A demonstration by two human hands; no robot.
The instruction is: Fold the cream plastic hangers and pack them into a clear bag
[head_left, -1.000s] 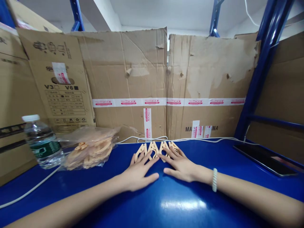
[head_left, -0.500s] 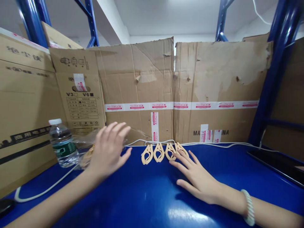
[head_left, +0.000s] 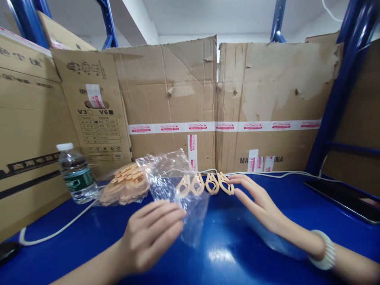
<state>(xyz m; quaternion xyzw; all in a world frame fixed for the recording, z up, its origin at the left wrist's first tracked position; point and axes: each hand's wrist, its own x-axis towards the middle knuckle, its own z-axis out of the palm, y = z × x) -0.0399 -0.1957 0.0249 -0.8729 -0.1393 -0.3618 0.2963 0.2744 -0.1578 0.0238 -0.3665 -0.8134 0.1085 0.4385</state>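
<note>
Four is avoided here: several beige folding hangers (head_left: pixel 212 184) stand in a row at the back of the blue table, against the cardboard. My right hand (head_left: pixel 261 204) is open, its fingers stretched toward the rightmost hanger (head_left: pixel 226 183), with fingertips at its right edge. My left hand (head_left: pixel 157 235) has its fingers closed at the loose end of a clear plastic bag (head_left: pixel 166 182); the thumb is hidden. The film spreads in front of the two left hangers. Inside the bag, at the left, lies a pile of beige hangers (head_left: pixel 126 184).
A water bottle (head_left: pixel 75 174) stands left of the bag. Cardboard sheets (head_left: pixel 172 103) wall the back. A white cable (head_left: pixel 267 174) runs along the table's rear edge. A black phone-like slab (head_left: pixel 341 201) lies at the right, and a dark object (head_left: pixel 8 253) at the left.
My left hand has come down and right, and the bag's film is now drawn out to the right with it. My right hand has shifted right, off the tops of the hangers.
</note>
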